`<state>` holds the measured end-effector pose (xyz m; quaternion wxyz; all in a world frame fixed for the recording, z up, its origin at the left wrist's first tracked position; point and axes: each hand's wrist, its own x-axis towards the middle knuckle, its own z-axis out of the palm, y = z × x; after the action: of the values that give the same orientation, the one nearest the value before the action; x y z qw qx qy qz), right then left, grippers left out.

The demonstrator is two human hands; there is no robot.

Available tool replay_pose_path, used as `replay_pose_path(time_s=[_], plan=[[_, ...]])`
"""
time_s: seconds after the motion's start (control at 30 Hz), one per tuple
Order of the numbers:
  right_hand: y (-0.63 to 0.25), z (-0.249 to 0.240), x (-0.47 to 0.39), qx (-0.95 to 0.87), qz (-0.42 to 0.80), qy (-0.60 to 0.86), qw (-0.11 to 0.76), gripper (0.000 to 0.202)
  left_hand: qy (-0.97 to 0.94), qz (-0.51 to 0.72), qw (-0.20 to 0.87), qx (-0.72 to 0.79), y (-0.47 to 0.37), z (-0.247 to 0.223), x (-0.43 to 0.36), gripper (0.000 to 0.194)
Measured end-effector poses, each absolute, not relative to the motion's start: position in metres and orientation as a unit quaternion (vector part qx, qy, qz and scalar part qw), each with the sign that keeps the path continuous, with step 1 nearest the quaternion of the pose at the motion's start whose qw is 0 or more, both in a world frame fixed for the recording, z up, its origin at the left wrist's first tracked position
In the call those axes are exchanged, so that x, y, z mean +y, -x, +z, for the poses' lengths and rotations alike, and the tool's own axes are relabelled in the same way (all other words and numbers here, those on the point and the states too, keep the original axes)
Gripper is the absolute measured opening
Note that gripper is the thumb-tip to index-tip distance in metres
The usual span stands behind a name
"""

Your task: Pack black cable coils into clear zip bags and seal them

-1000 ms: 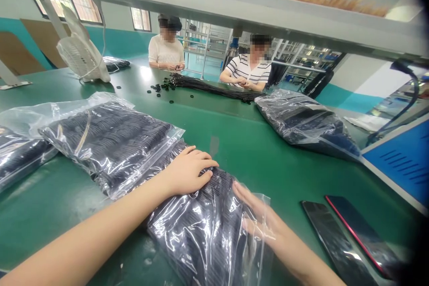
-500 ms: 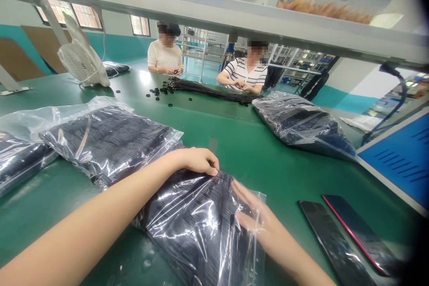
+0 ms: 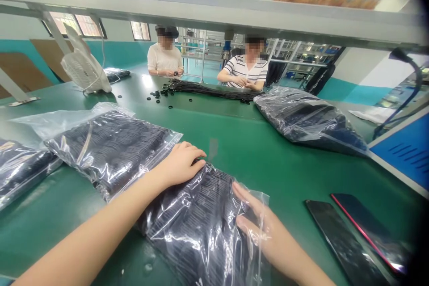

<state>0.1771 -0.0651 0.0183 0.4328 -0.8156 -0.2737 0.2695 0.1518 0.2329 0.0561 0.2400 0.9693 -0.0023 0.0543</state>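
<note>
A clear plastic bag (image 3: 201,228) filled with rows of thin black parts lies in front of me on the green table. Across its far edge rests my left hand (image 3: 186,161), fingers loosely stretched and thumb apart. My right hand (image 3: 258,223) is at the bag's right end, its fingers straight against the black parts. Clear film covers part of that hand, so it seems to be inside the bag's mouth. Left of this bag lies another filled bag (image 3: 117,143), touching or nearly touching it. What the black parts are is hard to make out through the glare.
Two phone-like dark slabs (image 3: 342,232) lie at right, beside a blue box (image 3: 405,147). Another filled bag (image 3: 308,116) sits beyond. Black cords (image 3: 214,90) and small rings lie across the table, before two seated people. A white fan (image 3: 85,69) stands left; a shelf (image 3: 201,9) crosses overhead.
My left hand has moved a little left along the bag's far edge, and its curled fingers have spread out. The right hand stays almost where it was.
</note>
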Motion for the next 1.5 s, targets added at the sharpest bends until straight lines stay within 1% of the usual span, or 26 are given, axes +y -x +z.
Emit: replay_pose_path(time_s=[0.1,0.2,0.3,0.43,0.6,0.77,1.03,1.17,1.27,1.43,1.5], plan=[[-0.179,0.021,-0.066,-0.281,0.281,0.815,0.422,0.077,-0.969,0.017,0.244,-0.044,-0.15,0.059,0.226,0.03],[-0.18,0.022,-0.067,-0.293,0.295,0.799,0.434,0.079,-0.963,-0.038,0.258,-0.07,-0.161,0.062,0.217,0.028],[-0.18,0.022,-0.066,-0.296,0.295,0.789,0.45,0.081,-0.955,-0.097,0.272,-0.073,-0.178,0.064,0.215,0.025],[-0.179,0.022,-0.066,-0.301,0.279,0.8,0.436,0.082,-0.946,-0.138,0.285,-0.068,-0.19,0.064,0.218,0.022],[-0.18,0.022,-0.068,-0.299,0.285,0.805,0.426,0.077,-0.952,-0.114,0.277,-0.062,-0.188,0.058,0.216,0.024],[-0.182,0.018,-0.068,-0.31,0.279,0.795,0.44,0.074,-0.957,-0.079,0.268,-0.073,-0.181,0.054,0.213,0.024],[-0.176,0.016,-0.056,-0.277,0.22,0.814,0.461,0.065,-0.955,-0.023,0.267,-0.123,-0.172,0.053,0.211,0.017],[-0.177,0.018,-0.056,-0.282,0.237,0.81,0.457,0.064,-0.954,-0.007,0.27,-0.133,-0.172,0.051,0.21,0.02],[-0.179,0.015,-0.058,-0.287,0.245,0.806,0.456,0.062,-0.953,-0.002,0.277,-0.126,-0.172,0.049,0.209,0.02],[-0.18,0.011,-0.059,-0.291,0.254,0.778,0.496,0.06,-0.951,0.015,0.294,-0.098,-0.173,0.05,0.213,0.018],[-0.179,0.012,-0.058,-0.297,0.258,0.772,0.5,0.057,-0.953,0.042,0.295,-0.063,-0.172,0.053,0.218,0.025]])
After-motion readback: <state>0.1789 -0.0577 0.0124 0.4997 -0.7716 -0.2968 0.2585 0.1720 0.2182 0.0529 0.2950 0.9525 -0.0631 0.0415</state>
